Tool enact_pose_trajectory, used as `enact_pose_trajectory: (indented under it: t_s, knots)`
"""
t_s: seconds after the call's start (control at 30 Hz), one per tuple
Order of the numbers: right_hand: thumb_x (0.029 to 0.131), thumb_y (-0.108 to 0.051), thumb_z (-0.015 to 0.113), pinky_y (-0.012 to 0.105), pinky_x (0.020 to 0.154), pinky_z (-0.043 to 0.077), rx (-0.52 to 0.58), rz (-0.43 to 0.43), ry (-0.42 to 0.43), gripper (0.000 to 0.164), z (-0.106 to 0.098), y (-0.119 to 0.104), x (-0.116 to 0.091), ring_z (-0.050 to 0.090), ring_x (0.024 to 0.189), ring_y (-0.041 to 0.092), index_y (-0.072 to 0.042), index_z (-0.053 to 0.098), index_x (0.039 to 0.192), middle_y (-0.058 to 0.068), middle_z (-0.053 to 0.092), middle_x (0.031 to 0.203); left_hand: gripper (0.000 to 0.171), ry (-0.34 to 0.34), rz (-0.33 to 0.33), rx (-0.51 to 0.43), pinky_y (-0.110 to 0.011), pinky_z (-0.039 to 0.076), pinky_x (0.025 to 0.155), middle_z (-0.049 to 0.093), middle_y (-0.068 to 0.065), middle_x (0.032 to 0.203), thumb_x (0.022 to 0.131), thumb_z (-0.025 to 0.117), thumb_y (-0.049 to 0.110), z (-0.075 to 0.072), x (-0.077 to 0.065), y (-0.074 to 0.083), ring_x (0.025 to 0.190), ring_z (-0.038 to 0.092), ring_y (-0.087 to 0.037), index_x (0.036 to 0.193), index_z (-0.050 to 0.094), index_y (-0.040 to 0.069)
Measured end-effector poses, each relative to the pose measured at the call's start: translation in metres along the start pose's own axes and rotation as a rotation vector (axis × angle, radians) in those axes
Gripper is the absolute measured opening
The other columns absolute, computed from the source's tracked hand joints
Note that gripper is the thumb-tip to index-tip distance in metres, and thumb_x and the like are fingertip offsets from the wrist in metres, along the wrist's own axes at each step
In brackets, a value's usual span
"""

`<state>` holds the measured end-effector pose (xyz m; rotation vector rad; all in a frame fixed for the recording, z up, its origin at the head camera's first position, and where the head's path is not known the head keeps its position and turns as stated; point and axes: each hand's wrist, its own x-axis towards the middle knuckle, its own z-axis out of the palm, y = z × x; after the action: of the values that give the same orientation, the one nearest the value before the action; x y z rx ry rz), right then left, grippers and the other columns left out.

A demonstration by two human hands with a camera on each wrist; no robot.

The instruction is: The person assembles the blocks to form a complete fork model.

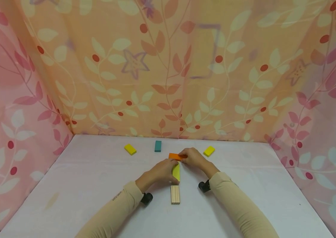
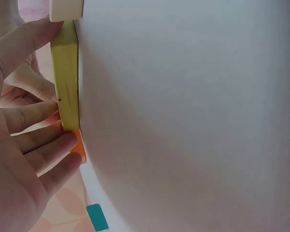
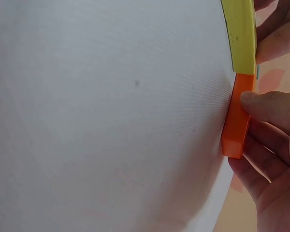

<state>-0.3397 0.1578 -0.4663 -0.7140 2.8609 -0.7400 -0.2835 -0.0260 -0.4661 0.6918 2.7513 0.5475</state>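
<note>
A yellow-green block (image 1: 176,172) lies on the white cloth, and my left hand (image 1: 162,171) holds it lengthwise. In the left wrist view the thumb is at its near end, beside a plain wooden block (image 2: 66,9), while the fingers spread along its far end and reach the orange block (image 2: 78,147). My right hand (image 1: 196,159) pinches the orange block (image 1: 174,156) at its right part, thumb on the near side and fingers behind. In the right wrist view, the orange block's end meets the end of the yellow-green block (image 3: 241,43).
The plain wooden block (image 1: 175,194) lies lengthwise nearer me. Farther back are a teal block (image 1: 158,146), a yellow block (image 1: 130,149) to the left and another yellow block (image 1: 209,151) to the right. Floral curtains (image 1: 168,66) enclose the table (image 1: 96,198) behind and at both sides.
</note>
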Motion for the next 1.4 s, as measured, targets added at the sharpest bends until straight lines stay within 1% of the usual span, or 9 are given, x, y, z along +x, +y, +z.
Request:
enact_pose_trajectory:
  t_s: [0.17,0.37,0.57,0.73,0.87,1.03,1.17,1.4]
  knots:
    - [0.088,-0.007,0.071,0.042,0.098,0.051,0.001,-0.002,0.002,0.027,-0.0006,0.0006,-0.0001,0.065,0.104,0.025,-0.003,0.071,0.114,0.009,0.072,0.11,0.087,0.0,-0.006,-0.004,-0.038,0.045,0.107,0.055,-0.006,0.139,0.07,0.085,0.049,-0.0001,-0.0003,0.0008,0.116,0.053,-0.019,0.139,0.05,0.009]
    - [0.088,-0.007,0.071,0.042,0.099,0.051,0.017,0.001,-0.015,0.028,-0.0029,0.001,0.0002,0.064,0.105,0.024,-0.004,0.071,0.115,0.009,0.072,0.112,0.087,-0.003,-0.013,0.004,-0.038,0.044,0.108,0.054,-0.005,0.14,0.07,0.084,0.051,0.0001,-0.0001,0.0001,0.117,0.053,-0.018,0.139,0.05,0.01]
    - [0.087,-0.004,0.07,0.042,0.1,0.051,0.017,-0.006,-0.035,0.028,-0.0079,0.0016,0.0015,0.064,0.105,0.025,-0.003,0.071,0.115,0.01,0.071,0.112,0.086,-0.021,-0.002,0.022,-0.037,0.043,0.109,0.053,-0.005,0.14,0.071,0.083,0.051,-0.0048,-0.0004,0.0024,0.117,0.053,-0.018,0.138,0.052,0.008]
    - [0.087,-0.003,0.07,0.043,0.099,0.051,0.02,-0.029,-0.013,0.026,-0.008,0.0027,0.0019,0.065,0.104,0.025,-0.002,0.072,0.113,0.01,0.072,0.111,0.083,-0.037,0.006,0.045,-0.038,0.041,0.112,0.051,-0.007,0.144,0.073,0.082,0.05,-0.0067,-0.0001,0.0043,0.126,0.05,-0.021,0.138,0.053,0.007]
    - [0.087,-0.003,0.07,0.043,0.099,0.051,0.03,-0.034,0.0,0.025,-0.0063,0.0039,0.0013,0.065,0.104,0.025,-0.002,0.072,0.111,0.011,0.073,0.11,0.082,-0.031,0.021,0.065,-0.038,0.04,0.112,0.048,-0.009,0.146,0.073,0.081,0.05,-0.0056,-0.0001,0.0047,0.13,0.048,-0.023,0.137,0.055,0.006]
    - [0.086,-0.003,0.071,0.043,0.099,0.051,0.045,-0.022,-0.011,0.025,-0.0042,0.0036,0.0023,0.065,0.105,0.026,-0.002,0.072,0.111,0.01,0.073,0.11,0.079,-0.011,0.045,0.103,-0.036,0.042,0.11,0.05,-0.007,0.143,0.073,0.081,0.051,-0.0035,-0.0007,0.0038,0.126,0.049,-0.02,0.133,0.058,0.006]
    - [0.086,-0.004,0.072,0.043,0.098,0.052,0.039,-0.045,-0.01,0.023,-0.0031,0.0024,0.0026,0.065,0.104,0.026,-0.002,0.073,0.109,0.01,0.073,0.108,0.077,-0.002,0.068,0.122,-0.035,0.043,0.11,0.052,-0.007,0.141,0.073,0.081,0.051,-0.0032,-0.0021,0.0035,0.125,0.05,-0.02,0.132,0.06,0.006]
    - [0.086,-0.006,0.072,0.043,0.098,0.052,0.039,-0.088,-0.021,0.022,-0.0025,0.0,0.0015,0.066,0.104,0.026,-0.002,0.073,0.108,0.01,0.073,0.108,0.075,-0.003,0.079,0.105,-0.035,0.044,0.108,0.053,-0.007,0.139,0.073,0.081,0.05,-0.0037,-0.0054,0.0022,0.122,0.052,-0.019,0.13,0.061,0.006]
